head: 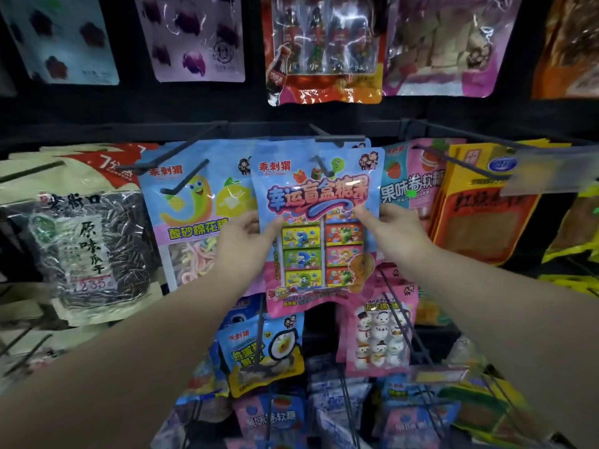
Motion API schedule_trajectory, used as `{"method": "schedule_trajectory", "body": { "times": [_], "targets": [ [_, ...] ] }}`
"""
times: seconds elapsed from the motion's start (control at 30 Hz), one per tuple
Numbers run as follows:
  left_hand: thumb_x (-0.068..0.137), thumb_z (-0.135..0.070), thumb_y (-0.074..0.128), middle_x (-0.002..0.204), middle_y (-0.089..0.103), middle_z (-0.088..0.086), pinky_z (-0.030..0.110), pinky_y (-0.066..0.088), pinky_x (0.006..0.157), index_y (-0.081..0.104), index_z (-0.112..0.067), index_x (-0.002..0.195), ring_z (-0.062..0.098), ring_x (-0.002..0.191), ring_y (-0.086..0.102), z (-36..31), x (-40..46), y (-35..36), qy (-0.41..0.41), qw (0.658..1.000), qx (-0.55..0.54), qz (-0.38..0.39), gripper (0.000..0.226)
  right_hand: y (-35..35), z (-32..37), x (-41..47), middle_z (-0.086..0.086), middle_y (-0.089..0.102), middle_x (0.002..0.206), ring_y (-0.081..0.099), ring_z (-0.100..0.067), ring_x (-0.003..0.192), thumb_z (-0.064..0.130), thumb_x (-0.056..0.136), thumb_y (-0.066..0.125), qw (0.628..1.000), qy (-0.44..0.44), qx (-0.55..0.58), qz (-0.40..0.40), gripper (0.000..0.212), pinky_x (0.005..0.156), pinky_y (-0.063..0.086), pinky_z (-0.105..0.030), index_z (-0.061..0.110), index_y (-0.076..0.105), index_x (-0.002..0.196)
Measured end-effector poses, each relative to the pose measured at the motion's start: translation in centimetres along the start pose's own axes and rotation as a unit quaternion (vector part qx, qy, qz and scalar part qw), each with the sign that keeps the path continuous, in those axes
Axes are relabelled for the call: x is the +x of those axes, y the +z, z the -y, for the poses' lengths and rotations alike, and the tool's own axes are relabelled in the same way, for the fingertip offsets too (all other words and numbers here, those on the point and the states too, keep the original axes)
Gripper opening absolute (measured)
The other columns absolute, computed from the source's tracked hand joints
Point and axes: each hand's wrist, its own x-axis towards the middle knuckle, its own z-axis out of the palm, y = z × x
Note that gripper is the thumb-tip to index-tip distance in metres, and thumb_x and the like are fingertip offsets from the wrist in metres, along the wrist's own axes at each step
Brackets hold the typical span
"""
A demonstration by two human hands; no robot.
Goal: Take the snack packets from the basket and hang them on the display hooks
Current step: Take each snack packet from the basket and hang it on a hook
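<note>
- The left hand (241,236) pinches the left edge of the candy packet (316,228), thumb on its front, fingers curled behind.
- The right hand (393,233) pinches the right edge the same way.
- Between both hands, the packet (blue above, pink below) hangs upright with a black display hook (324,168) poking through its top.
- Just left of the left hand hangs a marshmallow packet (194,209).
- Right of the right hand, an orange packet (483,215).
</note>
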Motion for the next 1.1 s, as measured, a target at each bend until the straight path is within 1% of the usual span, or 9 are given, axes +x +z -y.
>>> {"method": "schedule_trajectory", "body": {
  "times": [0.1,0.17,0.27,0.37,0.47,0.53,0.67,0.9,1.1],
  "targets": [
    [0.088,-0.027,0.068,0.091,0.063,-0.017,0.024,0.054,0.078,0.061,-0.024,0.113,-0.001,0.081,0.062,-0.1,-1.2,-0.4,-0.003,1.000,0.021,-0.016,0.026,-0.8,-0.4,-0.9,0.004,0.057,0.100,0.058,-0.018,0.097,0.039,0.087,0.065,0.997,0.002,-0.067,-0.047,0.044,0.084,0.046,-0.033,0.011,0.054,0.119],
    [0.088,-0.027,0.068,0.096,0.059,-0.014,0.018,0.048,0.069,0.051,-0.021,0.131,0.001,0.080,0.060,-0.1,-2.6,-0.7,-0.008,0.998,0.046,-0.029,0.047,-1.6,-0.6,-2.0,-0.002,0.056,0.094,0.059,-0.025,0.095,0.030,0.089,0.064,0.984,-0.013,-0.160,-0.081,0.034,0.075,0.039,-0.027,0.005,0.054,0.110],
    [0.089,-0.034,0.066,0.114,0.062,-0.002,0.034,0.052,0.076,0.048,-0.020,0.135,0.017,0.092,0.062,0.3,-4.9,-1.5,0.002,0.981,0.190,-0.029,0.052,-3.1,-1.2,-4.3,-0.007,0.058,0.091,0.057,-0.029,0.083,0.022,0.092,0.056,0.952,-0.057,-0.291,-0.069,0.019,0.067,0.038,-0.028,0.007,0.050,0.102],
    [0.092,-0.040,0.057,0.125,0.060,-0.004,0.033,0.053,0.072,0.050,-0.026,0.132,0.019,0.103,0.060,0.3,-8.1,-2.6,0.052,0.922,0.382,0.019,0.043,-4.3,-2.1,-7.5,-0.010,0.058,0.097,0.058,-0.031,0.091,0.024,0.092,0.052,0.904,-0.118,-0.410,-0.002,0.015,0.071,0.049,-0.037,0.012,0.047,0.098],
    [0.095,-0.047,0.046,0.126,0.059,-0.008,0.032,0.049,0.072,0.051,-0.031,0.130,0.018,0.113,0.057,0.3,-11.9,-3.2,0.078,0.851,0.511,0.098,0.038,-4.6,-3.0,-11.3,-0.005,0.054,0.109,0.051,-0.028,0.107,0.029,0.095,0.047,0.841,-0.149,-0.514,0.078,0.022,0.067,0.040,-0.033,0.014,0.047,0.112],
    [0.094,-0.051,0.044,0.124,0.060,-0.008,0.033,0.048,0.075,0.053,-0.032,0.126,0.019,0.115,0.056,0.7,-14.8,-3.5,0.059,0.827,0.543,0.132,0.038,-4.7,-3.8,-14.1,-0.007,0.055,0.111,0.050,-0.028,0.108,0.030,0.097,0.044,0.833,-0.147,-0.520,0.118,0.024,0.067,0.035,-0.031,0.013,0.047,0.113],
    [0.091,-0.052,0.048,0.113,0.066,-0.003,0.033,0.044,0.069,0.062,-0.030,0.111,0.025,0.101,0.064,2.7,-20.9,-3.6,0.061,0.800,0.580,0.140,0.033,-4.2,-6.1,-19.0,-0.009,0.055,0.121,0.048,-0.028,0.113,0.028,0.098,0.040,0.817,-0.155,-0.524,0.183,0.028,0.079,0.042,-0.034,0.011,0.047,0.119],
    [0.094,-0.045,0.044,0.119,0.061,-0.002,0.034,0.047,0.072,0.056,-0.028,0.117,0.023,0.109,0.060,8.8,-30.3,-3.0,-0.012,0.714,0.633,0.299,0.031,-3.7,-13.7,-27.7,-0.010,0.047,0.133,0.040,-0.029,0.125,0.026,0.101,0.036,0.756,-0.126,-0.555,0.323,0.040,0.091,0.041,-0.039,0.010,0.037,0.138],
    [0.091,-0.046,0.044,0.121,0.062,-0.003,0.032,0.047,0.085,0.053,-0.031,0.122,0.023,0.112,0.060,19.7,-39.6,-1.7,-0.126,0.674,0.623,0.377,0.035,-2.6,-26.0,-34.8,-0.009,0.047,0.135,0.042,-0.028,0.126,0.025,0.098,0.042,0.693,-0.034,-0.579,0.428,0.043,0.098,0.040,-0.038,0.014,0.035,0.139]
  ]
}}
